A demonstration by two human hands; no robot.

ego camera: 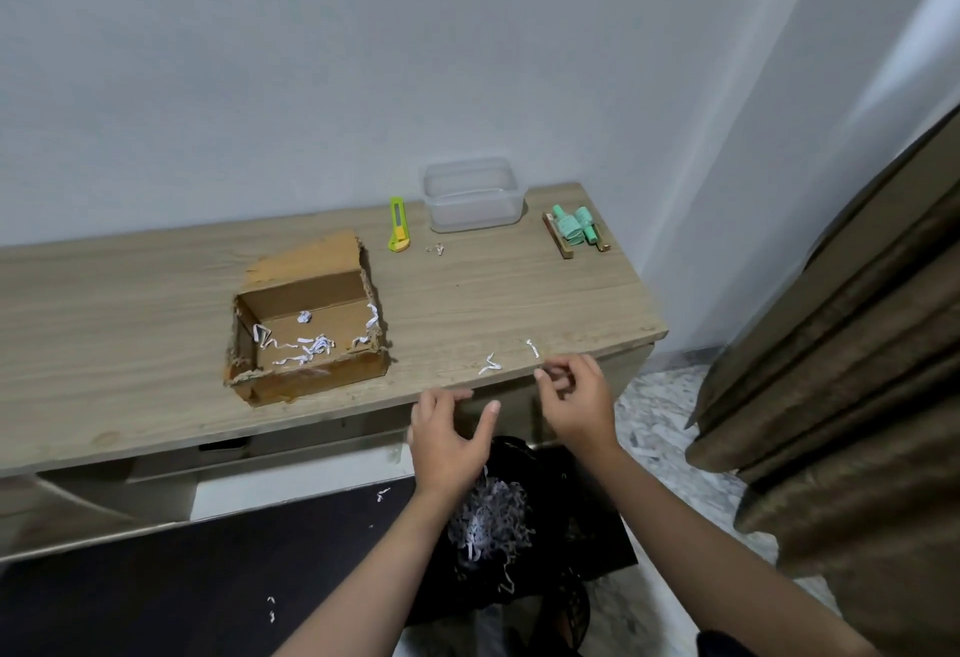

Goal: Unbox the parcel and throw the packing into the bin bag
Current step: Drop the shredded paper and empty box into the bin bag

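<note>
An open cardboard box (306,324) stands on the wooden table (519,293), with a few white paper shreds (301,344) left inside. Two loose shreds (491,364) lie near the table's front edge. Below that edge a black bin bag (550,516) sits on the floor, holding a heap of shredded paper (491,521). My left hand (449,441) hovers open over the bag, fingers spread and touching the table edge. My right hand (576,396) is at the front edge beside the loose shreds, fingers curled and apart, nothing visibly in it.
A green and yellow box cutter (398,224), a clear plastic container (470,195) and green bottles on a small tray (575,229) stand at the table's back. A brown curtain (852,370) hangs at the right. Stray shreds (271,608) lie on the dark floor mat.
</note>
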